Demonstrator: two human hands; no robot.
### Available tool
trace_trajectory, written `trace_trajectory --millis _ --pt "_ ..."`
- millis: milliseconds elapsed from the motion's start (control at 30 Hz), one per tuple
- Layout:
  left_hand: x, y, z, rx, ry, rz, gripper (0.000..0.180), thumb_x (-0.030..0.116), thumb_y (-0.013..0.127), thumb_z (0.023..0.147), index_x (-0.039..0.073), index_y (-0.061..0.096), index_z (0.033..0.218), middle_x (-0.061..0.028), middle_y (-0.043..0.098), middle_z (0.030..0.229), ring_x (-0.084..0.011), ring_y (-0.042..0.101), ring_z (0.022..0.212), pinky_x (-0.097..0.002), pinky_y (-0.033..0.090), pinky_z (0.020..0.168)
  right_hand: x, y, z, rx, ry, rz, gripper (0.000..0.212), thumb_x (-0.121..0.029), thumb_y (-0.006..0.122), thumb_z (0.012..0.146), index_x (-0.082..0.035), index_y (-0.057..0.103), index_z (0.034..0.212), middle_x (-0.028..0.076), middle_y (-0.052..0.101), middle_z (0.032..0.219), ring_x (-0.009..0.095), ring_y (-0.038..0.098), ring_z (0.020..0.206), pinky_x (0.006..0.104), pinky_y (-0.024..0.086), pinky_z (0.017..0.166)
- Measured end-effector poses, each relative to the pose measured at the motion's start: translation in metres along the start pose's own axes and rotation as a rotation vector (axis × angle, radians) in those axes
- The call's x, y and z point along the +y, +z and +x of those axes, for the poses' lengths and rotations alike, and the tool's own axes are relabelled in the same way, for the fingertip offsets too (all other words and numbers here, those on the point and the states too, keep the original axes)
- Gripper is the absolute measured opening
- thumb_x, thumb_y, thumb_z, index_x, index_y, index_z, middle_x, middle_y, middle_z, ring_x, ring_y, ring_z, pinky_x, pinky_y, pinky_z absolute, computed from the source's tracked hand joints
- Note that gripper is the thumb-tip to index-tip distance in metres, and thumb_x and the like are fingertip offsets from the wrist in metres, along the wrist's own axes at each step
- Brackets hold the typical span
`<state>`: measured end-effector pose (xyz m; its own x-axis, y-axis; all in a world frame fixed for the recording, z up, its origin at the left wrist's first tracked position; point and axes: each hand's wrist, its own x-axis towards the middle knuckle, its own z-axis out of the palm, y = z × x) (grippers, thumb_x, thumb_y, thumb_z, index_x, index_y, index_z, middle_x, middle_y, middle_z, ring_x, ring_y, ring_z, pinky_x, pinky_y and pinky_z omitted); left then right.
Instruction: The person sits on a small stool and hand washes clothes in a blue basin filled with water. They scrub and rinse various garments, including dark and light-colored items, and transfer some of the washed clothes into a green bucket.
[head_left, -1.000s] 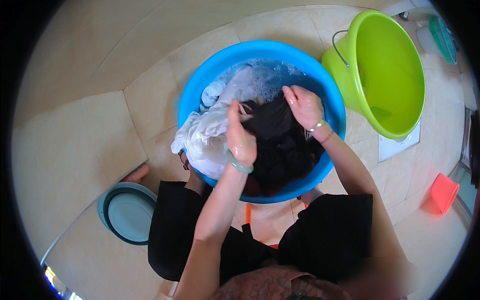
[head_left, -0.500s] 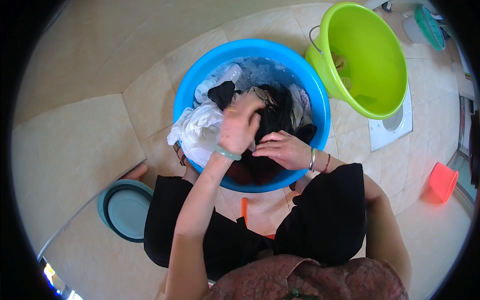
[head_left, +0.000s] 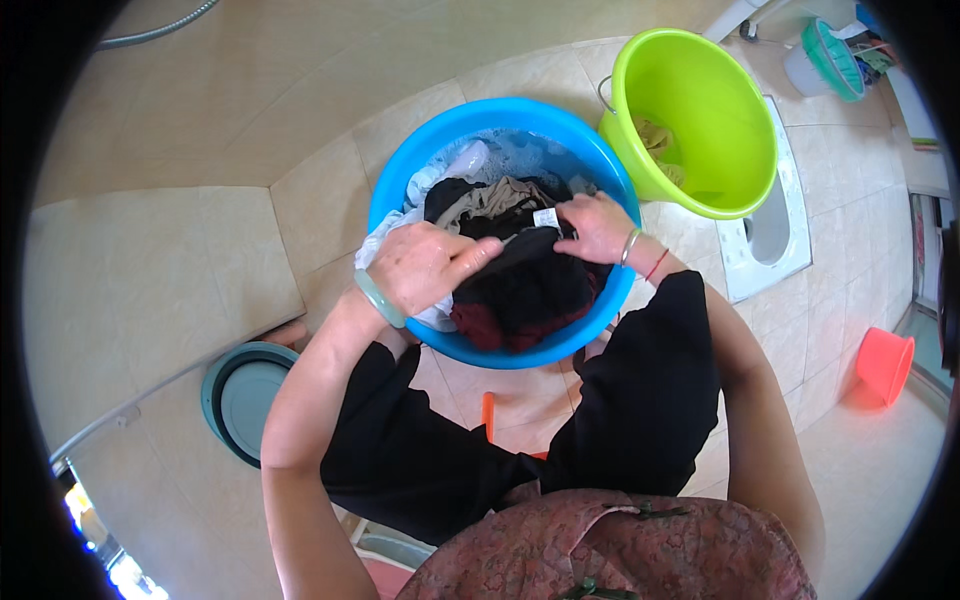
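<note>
A round blue basin [head_left: 512, 108] on the floor holds soapy water and wet laundry. Inside lies a black garment [head_left: 530, 275] with dark red parts and a small white label [head_left: 545, 217]. My left hand [head_left: 425, 265] grips its upper edge on the left, thumb pointing right, with its other fingers partly hidden. On the right, my right hand [head_left: 597, 228] pinches the same edge beside the label. The edge stretches between the two hands. Beyond it lie beige-and-black cloth [head_left: 490, 200], white cloth [head_left: 375, 245] hanging over the left rim, and a pale lilac item [head_left: 467, 160].
A lime green bucket [head_left: 720, 120] with some yellowish cloth in it stands tilted at the far right, by a white floor toilet [head_left: 765, 245]. A grey-green folding basin [head_left: 250, 400] is at the left. A coral-red tub [head_left: 885, 365] sits far right.
My hands have moved apart: the left one left and down, the right one up. Both now hold the black garment's edge, spread between them, and its white label shows.
</note>
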<state>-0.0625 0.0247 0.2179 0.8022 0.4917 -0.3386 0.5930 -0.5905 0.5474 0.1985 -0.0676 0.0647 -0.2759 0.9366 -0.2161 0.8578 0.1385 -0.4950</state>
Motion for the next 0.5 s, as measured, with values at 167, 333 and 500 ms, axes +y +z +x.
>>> trace_trajectory --millis 167,333,500 --pt "-0.066 0.028 -0.013 -0.030 -0.529 0.225 0.036 0.040 0.062 0.091 0.005 0.071 0.092 -0.0224 0.068 0.091 -0.0398 0.064 0.092 -0.0470 0.050 0.082 -0.030 -0.080 -0.010 -0.042 -0.045 0.164 0.034 -0.047 0.068 0.083 -0.014 0.068 0.090 0.010 0.068 0.083 0.033 0.065 0.085 0.0421 0.051 0.073" --pt "-0.094 0.048 -0.029 0.037 -0.620 0.376 0.027 0.028 0.074 0.082 0.009 0.071 0.101 -0.0184 0.069 0.102 -0.0358 0.065 0.102 -0.0478 0.051 0.087 -0.022 -0.050 -0.025 -0.279 0.156 0.198 0.058 -0.061 0.055 0.087 -0.006 0.073 0.092 0.017 0.070 0.091 0.038 0.066 0.086 0.0452 0.052 0.080" --pt "-0.098 0.036 -0.021 0.074 -0.682 -0.070 0.029 0.029 0.069 0.088 0.006 0.068 0.105 -0.0164 0.067 0.091 -0.0291 0.067 0.097 -0.0420 0.054 0.075 -0.006 -0.019 -0.026 -0.383 0.317 -0.155 0.034 -0.042 0.064 0.083 -0.012 0.075 0.095 0.018 0.071 0.096 0.037 0.067 0.093 0.0452 0.054 0.082"
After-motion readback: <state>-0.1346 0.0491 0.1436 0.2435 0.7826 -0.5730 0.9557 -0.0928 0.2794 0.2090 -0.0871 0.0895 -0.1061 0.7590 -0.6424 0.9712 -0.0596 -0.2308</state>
